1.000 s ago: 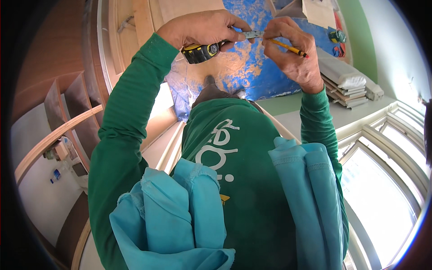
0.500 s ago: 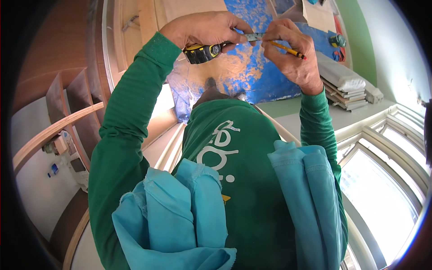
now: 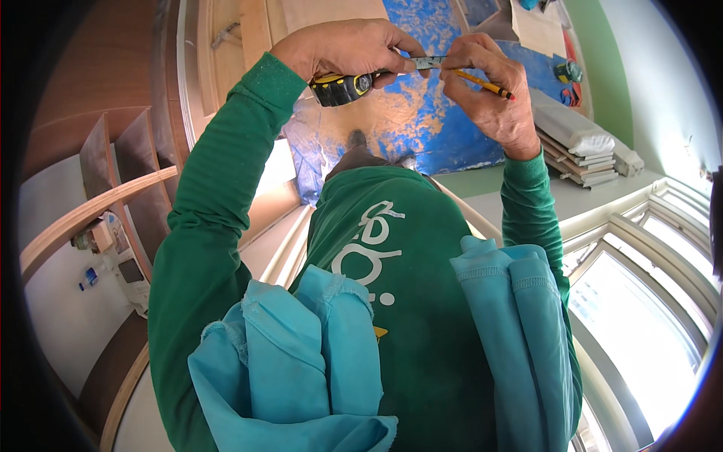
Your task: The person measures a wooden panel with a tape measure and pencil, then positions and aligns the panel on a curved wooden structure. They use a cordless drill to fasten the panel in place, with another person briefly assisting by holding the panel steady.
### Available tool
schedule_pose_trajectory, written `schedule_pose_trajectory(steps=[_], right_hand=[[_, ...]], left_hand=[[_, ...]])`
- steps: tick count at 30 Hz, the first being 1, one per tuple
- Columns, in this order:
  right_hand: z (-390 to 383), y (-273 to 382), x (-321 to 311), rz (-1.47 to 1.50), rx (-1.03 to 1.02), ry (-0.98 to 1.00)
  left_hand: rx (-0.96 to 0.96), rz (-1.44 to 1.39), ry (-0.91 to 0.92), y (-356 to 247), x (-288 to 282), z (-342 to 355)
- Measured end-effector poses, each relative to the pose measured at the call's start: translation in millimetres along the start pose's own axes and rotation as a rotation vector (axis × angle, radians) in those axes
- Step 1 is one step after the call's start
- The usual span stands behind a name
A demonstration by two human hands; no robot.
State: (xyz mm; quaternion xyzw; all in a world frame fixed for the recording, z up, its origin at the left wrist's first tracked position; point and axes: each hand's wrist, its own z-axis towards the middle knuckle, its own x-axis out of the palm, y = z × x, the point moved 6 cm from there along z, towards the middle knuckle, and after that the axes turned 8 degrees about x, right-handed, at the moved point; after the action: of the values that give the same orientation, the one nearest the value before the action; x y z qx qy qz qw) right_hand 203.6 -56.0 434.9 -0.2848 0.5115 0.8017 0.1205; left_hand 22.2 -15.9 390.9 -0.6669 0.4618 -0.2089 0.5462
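Observation:
In my left hand [image 3: 350, 49] is a black and yellow tape measure [image 3: 337, 90], its case hanging below the palm. A short length of its blade [image 3: 428, 62] runs across to my right hand [image 3: 489, 90]. My left fingers and thumb are closed on the blade near the case. A yellow pencil [image 3: 477, 81] with a red end lies between my right fingers, red end pointing right. The right fingertips meet the end of the blade; the pencil's other tip is hidden by them.
Blue sheeting smeared with tan dust [image 3: 444, 135] covers the floor under my hands. At right, a stack of boards [image 3: 578, 162] lies on a ledge by a window [image 3: 633, 331]. Wooden shelving [image 3: 113, 200] stands at left; a hammer [image 3: 226, 34] rests at the upper left.
The surroundings shift slightly in the picture. Both hands keep nearly the same pose, still holding the tape measure and the pencil.

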Motion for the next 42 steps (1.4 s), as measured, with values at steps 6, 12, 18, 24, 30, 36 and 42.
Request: schedule_pose_trajectory(steps=[6, 12, 18, 24, 30, 36, 42], right_hand=[[-2.1, 5.3, 3.4, 0.011, -0.001, -0.014], [-2.3, 4.9, 7.3, 0.021, 0.001, -0.006], [-1.6, 6.7, 9.8, 0.021, -0.025, -0.009], [1.4, 3.5, 11.4, 0.044, -0.013, -0.009], [3.1, 6.1, 10.3, 0.035, -0.002, -0.002], [-1.0, 4.3, 4.1, 0.081, -0.047, -0.109], [-10.6, -17.3, -7.9, 0.136, 0.025, -0.214]], left_hand=[[0.003, 0.014, -0.002, -1.0, -0.3, -6.5], [0.012, 0.011, -0.001, 1.0, -1.1, -10.9], [-0.004, 0.014, -0.005, 3.1, -1.4, -13.3], [0.013, -0.01, -0.01, 3.2, -4.4, -13.6], [0.013, -0.004, -0.009, 4.4, -6.4, -10.3], [-0.033, -0.001, -0.01, 7.0, -5.8, -7.2], [-0.038, -0.041, 0.011, 15.4, -7.5, -4.0]])
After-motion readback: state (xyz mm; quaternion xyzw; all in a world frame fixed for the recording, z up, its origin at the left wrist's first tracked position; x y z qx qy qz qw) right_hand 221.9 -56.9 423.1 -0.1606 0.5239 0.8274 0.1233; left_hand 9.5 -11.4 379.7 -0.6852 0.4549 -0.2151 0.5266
